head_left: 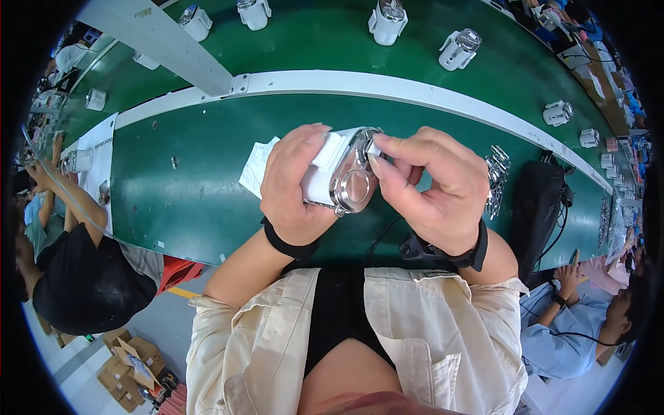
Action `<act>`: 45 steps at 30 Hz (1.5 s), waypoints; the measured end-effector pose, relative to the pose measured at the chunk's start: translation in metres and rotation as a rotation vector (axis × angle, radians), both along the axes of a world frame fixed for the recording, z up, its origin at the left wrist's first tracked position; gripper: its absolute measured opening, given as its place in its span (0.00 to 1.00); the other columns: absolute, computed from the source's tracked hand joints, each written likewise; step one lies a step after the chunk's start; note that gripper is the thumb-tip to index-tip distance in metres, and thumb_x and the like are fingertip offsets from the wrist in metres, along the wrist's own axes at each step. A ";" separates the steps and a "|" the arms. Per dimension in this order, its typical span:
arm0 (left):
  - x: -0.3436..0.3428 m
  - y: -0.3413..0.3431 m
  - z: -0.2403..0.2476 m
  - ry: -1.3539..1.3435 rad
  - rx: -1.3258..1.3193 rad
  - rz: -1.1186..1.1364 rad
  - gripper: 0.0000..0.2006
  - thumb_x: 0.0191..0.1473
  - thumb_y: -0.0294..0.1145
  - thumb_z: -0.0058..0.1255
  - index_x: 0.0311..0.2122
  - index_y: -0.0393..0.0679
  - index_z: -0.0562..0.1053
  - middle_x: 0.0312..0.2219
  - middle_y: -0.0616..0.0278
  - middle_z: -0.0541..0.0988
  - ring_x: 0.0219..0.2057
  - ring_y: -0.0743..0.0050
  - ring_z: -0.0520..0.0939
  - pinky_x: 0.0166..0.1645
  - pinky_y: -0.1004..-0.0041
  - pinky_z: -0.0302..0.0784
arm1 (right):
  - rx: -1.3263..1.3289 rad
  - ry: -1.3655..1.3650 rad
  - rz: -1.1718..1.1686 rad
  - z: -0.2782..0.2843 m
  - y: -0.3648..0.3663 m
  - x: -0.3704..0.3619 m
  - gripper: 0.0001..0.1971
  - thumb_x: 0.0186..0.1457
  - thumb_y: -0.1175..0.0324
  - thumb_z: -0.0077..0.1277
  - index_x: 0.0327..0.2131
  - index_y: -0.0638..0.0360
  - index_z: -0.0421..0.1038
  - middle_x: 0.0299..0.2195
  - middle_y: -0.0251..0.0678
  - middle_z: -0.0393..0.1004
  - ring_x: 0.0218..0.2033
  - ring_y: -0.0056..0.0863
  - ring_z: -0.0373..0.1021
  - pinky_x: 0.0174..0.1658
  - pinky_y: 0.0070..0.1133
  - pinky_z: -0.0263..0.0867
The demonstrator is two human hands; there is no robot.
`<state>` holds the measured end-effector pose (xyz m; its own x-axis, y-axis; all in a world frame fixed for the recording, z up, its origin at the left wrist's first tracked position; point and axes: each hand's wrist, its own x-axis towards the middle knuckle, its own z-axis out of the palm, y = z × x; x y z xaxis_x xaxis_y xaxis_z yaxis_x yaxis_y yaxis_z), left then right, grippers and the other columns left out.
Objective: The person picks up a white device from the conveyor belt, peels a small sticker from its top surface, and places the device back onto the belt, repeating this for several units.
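Note:
My left hand [287, 176] is wrapped round a white plastic device [318, 185] and holds it tilted over the green bench. The device has a clear, shiny cover [355, 188] with a round window, facing toward my right hand. With thumb and forefinger pinched together, my right hand [439, 190] touches the upper right edge of that cover. A small white bit shows between those fingertips; what it is cannot be made out. A crumpled white sheet [256, 168] lies on the bench behind my left hand.
Small metal parts [496, 180] lie heaped right of my right hand, beside a long black case [536, 204] with cables. Past a white rail [360, 81], similar white devices [459, 50] stand on a green surface. Co-workers sit at left and right.

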<state>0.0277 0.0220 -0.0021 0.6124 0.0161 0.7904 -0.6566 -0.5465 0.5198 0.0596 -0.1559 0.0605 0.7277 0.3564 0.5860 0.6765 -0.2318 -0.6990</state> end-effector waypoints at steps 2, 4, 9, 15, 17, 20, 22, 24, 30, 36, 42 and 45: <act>0.000 -0.002 -0.002 0.000 -0.055 0.034 0.35 0.34 0.29 0.70 0.51 0.39 0.66 0.40 0.49 0.77 0.39 0.49 0.80 0.43 0.62 0.76 | -0.003 -0.010 0.032 0.001 -0.001 0.002 0.13 0.41 0.83 0.59 0.36 0.66 0.76 0.19 0.32 0.69 0.17 0.19 0.63 0.20 0.16 0.58; 0.000 -0.001 -0.002 0.005 -0.049 0.034 0.35 0.34 0.29 0.70 0.51 0.39 0.66 0.40 0.49 0.77 0.39 0.49 0.80 0.43 0.63 0.76 | -0.003 -0.013 0.049 0.003 -0.001 0.004 0.13 0.41 0.83 0.59 0.36 0.67 0.76 0.19 0.32 0.69 0.16 0.19 0.63 0.20 0.16 0.58; -0.001 0.000 -0.002 0.005 -0.027 0.042 0.35 0.34 0.29 0.70 0.50 0.39 0.67 0.40 0.49 0.77 0.39 0.49 0.80 0.42 0.63 0.76 | -0.063 -0.184 0.063 0.003 0.002 0.007 0.14 0.40 0.83 0.59 0.35 0.68 0.76 0.18 0.34 0.68 0.16 0.23 0.63 0.20 0.18 0.58; 0.000 0.001 0.000 -0.017 -0.007 0.059 0.34 0.35 0.28 0.70 0.50 0.39 0.67 0.41 0.50 0.77 0.39 0.52 0.80 0.43 0.62 0.76 | -0.152 -0.219 0.008 0.001 0.006 -0.001 0.14 0.44 0.82 0.57 0.39 0.69 0.76 0.20 0.34 0.70 0.18 0.25 0.65 0.21 0.22 0.59; -0.006 -0.003 0.005 0.132 -0.098 0.083 0.34 0.36 0.26 0.70 0.50 0.38 0.67 0.40 0.50 0.77 0.39 0.54 0.80 0.45 0.61 0.76 | -0.158 -0.153 0.062 0.002 -0.002 0.006 0.15 0.46 0.80 0.57 0.41 0.69 0.75 0.24 0.35 0.71 0.21 0.25 0.66 0.24 0.22 0.61; -0.004 -0.002 0.002 0.157 -0.141 -0.003 0.36 0.35 0.25 0.70 0.52 0.38 0.64 0.42 0.48 0.76 0.41 0.55 0.80 0.47 0.61 0.76 | -0.173 -0.030 0.169 0.003 -0.008 0.018 0.17 0.51 0.76 0.55 0.46 0.70 0.73 0.32 0.37 0.74 0.29 0.24 0.69 0.31 0.21 0.65; 0.000 0.001 -0.003 0.071 -0.143 -0.198 0.41 0.35 0.23 0.70 0.55 0.39 0.60 0.45 0.45 0.74 0.43 0.55 0.79 0.48 0.62 0.76 | 0.107 0.291 0.239 0.000 -0.006 0.020 0.19 0.57 0.70 0.51 0.51 0.68 0.69 0.41 0.39 0.72 0.38 0.24 0.68 0.40 0.21 0.65; 0.000 0.001 -0.004 0.067 -0.131 -0.197 0.41 0.35 0.23 0.71 0.56 0.40 0.59 0.45 0.45 0.74 0.44 0.54 0.79 0.49 0.61 0.75 | 0.248 0.451 0.270 -0.004 -0.003 0.019 0.21 0.60 0.67 0.49 0.53 0.68 0.67 0.45 0.39 0.71 0.42 0.23 0.68 0.45 0.20 0.65; 0.000 0.002 -0.004 0.050 -0.058 -0.130 0.42 0.35 0.25 0.71 0.56 0.40 0.59 0.45 0.43 0.74 0.45 0.53 0.78 0.54 0.56 0.71 | 0.499 0.995 0.553 -0.021 0.019 0.000 0.25 0.65 0.56 0.39 0.59 0.64 0.59 0.54 0.41 0.65 0.52 0.27 0.65 0.54 0.22 0.61; -0.001 0.002 -0.004 0.045 0.011 -0.056 0.41 0.34 0.29 0.72 0.54 0.40 0.61 0.45 0.45 0.73 0.45 0.53 0.77 0.53 0.58 0.71 | 0.415 0.874 0.579 -0.022 0.012 0.002 0.24 0.66 0.57 0.35 0.58 0.66 0.59 0.55 0.43 0.65 0.52 0.29 0.66 0.54 0.24 0.62; 0.000 -0.002 0.003 0.072 0.067 -0.038 0.40 0.32 0.30 0.73 0.53 0.41 0.63 0.48 0.48 0.71 0.49 0.50 0.74 0.51 0.59 0.72 | 0.059 0.543 0.556 -0.012 -0.002 0.016 0.25 0.67 0.57 0.32 0.57 0.68 0.58 0.54 0.45 0.66 0.52 0.32 0.66 0.53 0.23 0.62; -0.001 -0.005 0.012 0.077 0.059 -0.032 0.35 0.35 0.33 0.70 0.50 0.42 0.67 0.48 0.50 0.70 0.47 0.48 0.75 0.53 0.53 0.69 | 0.014 0.580 0.601 -0.007 -0.001 0.018 0.25 0.67 0.57 0.33 0.59 0.67 0.56 0.55 0.46 0.65 0.53 0.33 0.65 0.54 0.23 0.61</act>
